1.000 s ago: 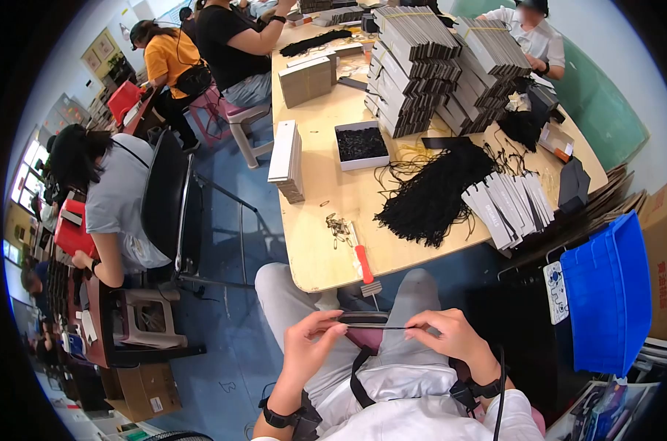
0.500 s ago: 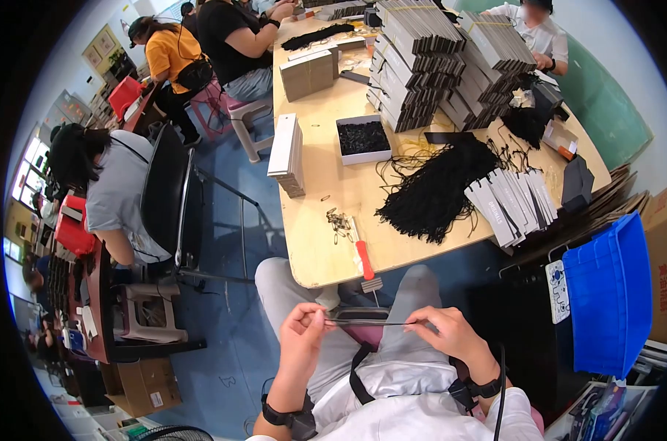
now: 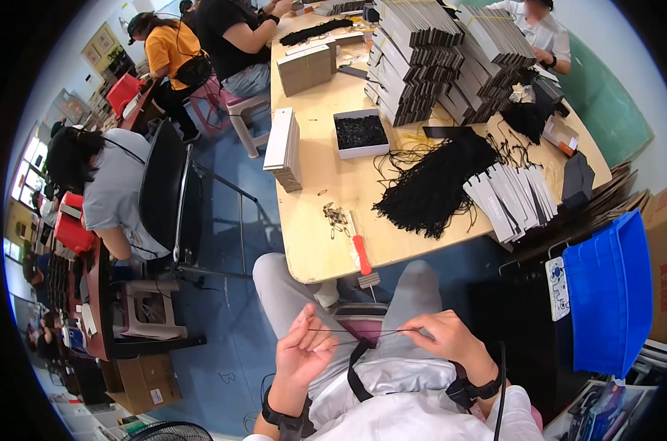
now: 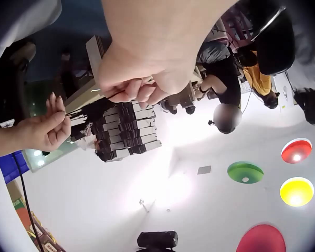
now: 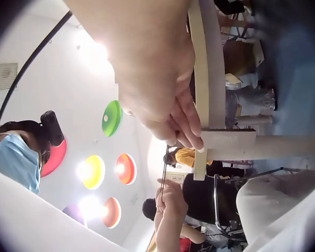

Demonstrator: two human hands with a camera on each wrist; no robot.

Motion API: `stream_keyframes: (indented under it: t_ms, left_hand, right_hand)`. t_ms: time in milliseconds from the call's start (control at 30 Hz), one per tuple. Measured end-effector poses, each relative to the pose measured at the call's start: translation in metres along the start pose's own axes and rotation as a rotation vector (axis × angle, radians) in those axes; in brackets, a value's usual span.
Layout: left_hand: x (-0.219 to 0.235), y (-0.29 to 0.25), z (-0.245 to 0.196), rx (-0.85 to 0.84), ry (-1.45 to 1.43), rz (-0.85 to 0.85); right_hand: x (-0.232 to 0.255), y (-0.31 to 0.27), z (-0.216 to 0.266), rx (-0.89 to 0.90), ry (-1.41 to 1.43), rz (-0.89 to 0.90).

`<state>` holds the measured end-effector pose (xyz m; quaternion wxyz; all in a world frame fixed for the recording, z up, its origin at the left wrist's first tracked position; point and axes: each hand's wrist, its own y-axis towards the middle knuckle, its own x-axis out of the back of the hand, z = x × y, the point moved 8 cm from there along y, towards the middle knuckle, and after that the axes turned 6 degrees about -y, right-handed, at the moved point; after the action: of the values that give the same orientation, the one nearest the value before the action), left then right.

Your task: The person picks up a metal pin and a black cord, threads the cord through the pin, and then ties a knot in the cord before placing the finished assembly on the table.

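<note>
A thin black cord (image 3: pixel 363 332) stretches between the two hands above the lap, in two strands. The left hand (image 3: pixel 302 351) has the cord running to its curled fingers, with the index finger raised. At the cord's other end the right hand (image 3: pixel 445 336) pinches it between thumb and fingertips. In the right wrist view the strands (image 5: pixel 165 168) run from the right hand (image 5: pixel 163 110) to the left hand (image 5: pixel 171 207). A pile of black cords (image 3: pixel 436 184) lies on the table beyond the hands.
On the table (image 3: pixel 319 257) are a red-handled tool (image 3: pixel 361 253), small metal pins (image 3: pixel 335 219), a box of black pieces (image 3: pixel 361 134), white tags (image 3: pixel 511 202) and tall card stacks (image 3: pixel 403 73). A blue crate (image 3: pixel 609 294) stands at the right. Other people sit around.
The left hand has turned, its index finger now raised, and the cord between the hands has spread into two separate strands. The right hand still pinches its end.
</note>
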<state>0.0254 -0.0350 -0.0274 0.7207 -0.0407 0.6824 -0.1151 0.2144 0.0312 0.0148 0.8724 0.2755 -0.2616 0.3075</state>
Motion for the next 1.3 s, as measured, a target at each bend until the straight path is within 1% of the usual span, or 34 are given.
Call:
stream_keyframes:
  t_ms: [33, 67, 133, 200, 267, 300, 333, 367, 400, 433, 467, 500, 567, 600, 633, 700, 733, 800, 833, 900, 967, 1067, 1167, 1233, 1267, 1300]
  left_hand:
    - [-0.003, 0.0, -0.004, -0.078, 0.032, 0.02]
    - [-0.005, 0.0, -0.002, -0.077, 0.031, 0.02]
    - [-0.007, 0.0, -0.007, -0.196, -0.004, 0.022]
    - [-0.009, 0.001, -0.005, -0.215, -0.001, 0.036]
    - [-0.009, 0.004, -0.005, -0.239, 0.003, 0.05]
    - [-0.01, 0.009, -0.004, -0.231, 0.186, 0.062]
    - [-0.01, 0.014, -0.002, -0.222, 0.369, 0.075]
    - [-0.01, 0.02, 0.002, -0.223, 0.371, 0.078]
    - [-0.007, 0.026, 0.007, -0.278, 0.654, 0.012]
    - [-0.003, 0.03, 0.006, -0.331, 0.936, -0.058]
    - [0.002, 0.033, 0.008, -0.307, 1.031, -0.026]
    - [0.003, 0.034, 0.01, -0.307, 1.033, -0.02]
    - [0.0, 0.038, 0.015, -0.354, 1.262, -0.084]
    - [0.002, 0.04, 0.012, -0.452, 1.374, -0.114]
    - [-0.001, 0.043, 0.014, -0.454, 1.377, -0.109]
    - [-0.035, 0.034, 0.01, -0.88, 1.92, -0.11]
    - [-0.044, 0.032, 0.011, -1.069, 2.007, -0.058]
    - [-0.052, 0.033, 0.015, -1.089, 2.053, -0.041]
    - [-0.055, 0.033, 0.018, -1.105, 2.096, -0.03]
    - [-0.056, 0.035, 0.018, -1.125, 2.124, -0.009]
    - [-0.056, 0.037, 0.02, -1.145, 2.151, 0.019]
    - [-0.055, 0.036, 0.022, -1.177, 2.2, 0.003]
    - [-0.055, 0.037, 0.024, -1.16, 2.219, -0.018]
    - [-0.059, 0.036, 0.032, -1.181, 2.36, -0.017]
    - [-0.061, 0.036, 0.033, -1.184, 2.361, -0.01]
    - [-0.061, 0.036, 0.032, -1.168, 2.358, -0.071]
  right_hand:
    - [0.003, 0.001, 0.003, 0.009, 0.015, -0.028]
    - [0.005, 0.001, 0.005, 0.018, 0.031, -0.056]
    - [0.006, 0.0, 0.008, 0.03, 0.027, -0.085]
    - [0.008, -0.002, 0.009, 0.047, 0.026, -0.114]
    - [0.012, -0.006, 0.004, 0.008, 0.022, -0.131]
    - [0.013, -0.007, 0.001, 0.009, 0.022, -0.13]
    - [0.016, -0.009, -0.01, -0.071, 0.023, -0.16]
    - [0.02, -0.011, -0.022, -0.15, 0.022, -0.192]
    - [0.023, -0.013, -0.032, -0.213, 0.053, -0.235]
    - [0.022, -0.015, -0.038, -0.21, 0.053, -0.234]
    - [0.023, -0.019, -0.056, -0.324, 0.157, -0.286]
    - [0.023, -0.024, -0.074, -0.435, 0.26, -0.34]
    - [0.017, -0.024, -0.092, -0.447, 0.258, -0.327]
    - [0.006, -0.026, -0.106, -0.527, 0.297, -0.279]
    - [-0.007, -0.028, -0.121, -0.605, 0.337, -0.229]
    - [-0.024, -0.032, -0.143, -0.62, 0.326, -0.234]
    - [-0.032, -0.034, -0.152, -0.64, 0.351, -0.201]
    - [-0.052, -0.043, -0.169, -0.666, 0.445, -0.133]
    - [-0.052, -0.042, -0.167, -0.664, 0.445, -0.133]
    - [-0.056, -0.043, -0.164, -0.717, 0.48, -0.102]
    - [-0.053, -0.043, -0.163, -0.713, 0.479, -0.104]
    - [-0.052, -0.045, -0.162, -0.709, 0.473, -0.1]
    - [-0.052, -0.046, -0.16, -0.699, 0.448, -0.096]
    - [-0.053, -0.047, -0.16, -0.691, 0.432, -0.092]
    - [-0.054, -0.048, -0.161, -0.692, 0.451, -0.1]
    - [-0.054, -0.049, -0.162, -0.694, 0.469, -0.107]
